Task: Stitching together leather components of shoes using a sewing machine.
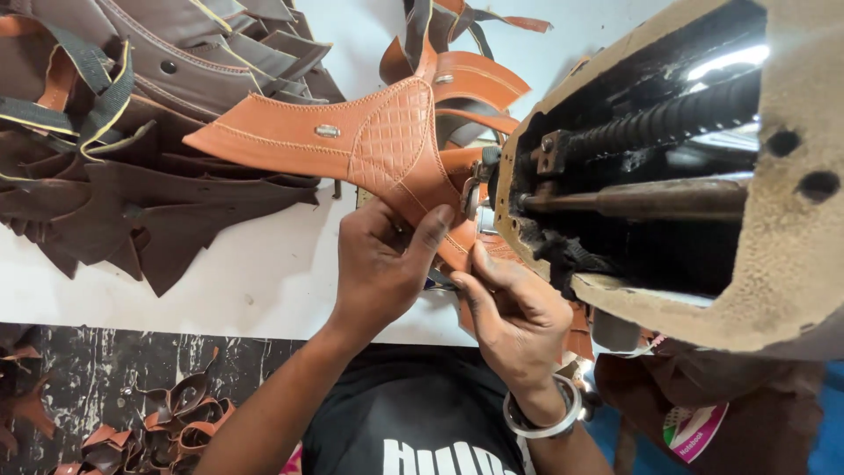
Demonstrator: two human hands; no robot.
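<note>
An orange-tan leather sandal upper [352,141], with a quilted patch and a small metal stud, lies on the white table [255,281] and runs under the needle of a sewing machine [703,193]. My left hand [382,264] pinches the upper's near edge, thumb on top of the leather. My right hand [514,321], with a silver bangle on the wrist, presses the leather beside the presser foot [475,189] at the machine's head. The strip of leather under the right hand is mostly hidden.
A heap of dark brown leather pieces [132,132] with black straps fills the table's left side. More orange uppers [466,70] are stacked behind the machine. Leather scraps [167,422] lie on the dark floor at lower left.
</note>
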